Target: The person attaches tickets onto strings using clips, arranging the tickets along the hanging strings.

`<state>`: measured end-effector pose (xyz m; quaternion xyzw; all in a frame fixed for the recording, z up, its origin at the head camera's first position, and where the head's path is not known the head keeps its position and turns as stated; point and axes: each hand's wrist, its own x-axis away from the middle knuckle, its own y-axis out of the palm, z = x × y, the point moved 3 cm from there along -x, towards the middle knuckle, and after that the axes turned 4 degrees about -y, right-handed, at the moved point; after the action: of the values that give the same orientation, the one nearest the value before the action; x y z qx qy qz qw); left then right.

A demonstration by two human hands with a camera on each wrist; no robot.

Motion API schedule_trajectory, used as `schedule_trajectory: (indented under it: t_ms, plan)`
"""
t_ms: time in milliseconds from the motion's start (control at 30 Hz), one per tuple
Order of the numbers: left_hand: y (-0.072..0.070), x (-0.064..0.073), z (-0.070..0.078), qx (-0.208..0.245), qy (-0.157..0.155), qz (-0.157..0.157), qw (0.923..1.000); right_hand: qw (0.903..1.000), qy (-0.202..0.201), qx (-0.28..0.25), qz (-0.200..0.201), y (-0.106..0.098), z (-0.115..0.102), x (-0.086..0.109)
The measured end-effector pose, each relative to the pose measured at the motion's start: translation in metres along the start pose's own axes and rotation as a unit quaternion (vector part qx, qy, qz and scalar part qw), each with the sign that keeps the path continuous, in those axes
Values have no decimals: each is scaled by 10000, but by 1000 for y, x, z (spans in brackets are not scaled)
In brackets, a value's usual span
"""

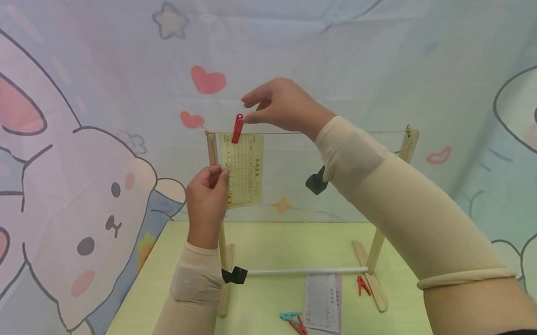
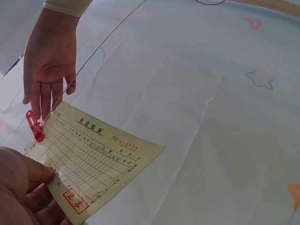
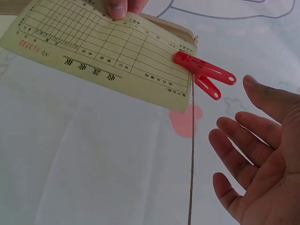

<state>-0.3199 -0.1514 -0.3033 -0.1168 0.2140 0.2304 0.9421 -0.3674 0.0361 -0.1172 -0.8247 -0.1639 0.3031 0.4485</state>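
A pale yellow receipt slip (image 1: 246, 171) hangs from a thin string (image 3: 191, 164), held at its top edge by a red clothespin (image 3: 204, 70). My left hand (image 1: 208, 198) pinches the slip's left edge between thumb and fingers, as the left wrist view shows up close. Just beside the clothespin is my right hand (image 1: 288, 105); in the right wrist view its fingers (image 3: 243, 150) are spread, with a gap between them and the clip. The slip slants away from the string in both wrist views.
The string runs between two wooden posts (image 1: 408, 142) joined low down by a white rod (image 1: 306, 272). On the yellow table (image 1: 262, 309) lie more slips (image 1: 321, 304), a blue clothespin (image 1: 290, 315) touching a red one (image 1: 299, 329), and another red clothespin (image 1: 363, 285) by the right foot.
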Motion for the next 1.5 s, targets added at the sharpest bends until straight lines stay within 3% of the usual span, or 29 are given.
schedule_trajectory:
  t_ms: [167, 400, 533, 667, 733, 833, 900, 967, 1033, 1100, 1200, 1267, 1333, 1433, 1500]
  plan:
    - [0, 3, 2, -143, 375, 298, 9988, 9958, -263, -137, 871, -19, 10, 28]
    - [1, 10, 6, -318, 793, 614, 9945, 9665, -1181, 2, 2279, -38, 46, 96]
    - [0, 16, 4, -459, 924, 733, 9920, 9558, -1330, 309, 2604, -33, 74, 142]
    - [-2, 30, -3, -650, 1013, 830, 9893, 9558, -1262, 480, 2612, -11, 103, 185]
    - [-1, 42, -8, -672, 1030, 756, 9895, 9605, -1126, 546, 2487, 7, 119, 203]
    - [8, 67, -23, -681, 1002, 303, 9922, 9715, -798, 483, 2181, 42, 146, 226]
    - [19, 88, -38, -752, 883, -268, 9929, 9789, -512, 335, 1951, 70, 164, 239]
    - [33, 111, -59, -917, 601, -1035, 9886, 9849, -179, 123, 1716, 99, 181, 252]
    - [48, 134, -82, -1123, 269, -1904, 9749, 9885, 220, -167, 1484, 130, 198, 266]
    - [63, 156, -106, -1338, -53, -2707, 9533, 9886, 695, -485, 1244, 160, 214, 280]
    - [78, 183, -134, -1581, -352, -3541, 9211, 9837, 1352, -625, 1009, 200, 235, 301]
    - [83, 195, -146, -1646, -462, -3844, 9072, 9829, 1531, -179, 1003, 220, 248, 313]
    - [85, 203, -153, -1679, -554, -3998, 8994, 9789, 1581, 518, 1184, 235, 258, 324]
    - [87, 209, -161, -1737, -616, -4101, 8932, 9627, 1671, 1502, 1508, 248, 271, 337]
    - [87, 211, -166, -1833, -589, -4115, 8908, 9555, 1796, 1712, 1598, 253, 277, 342]
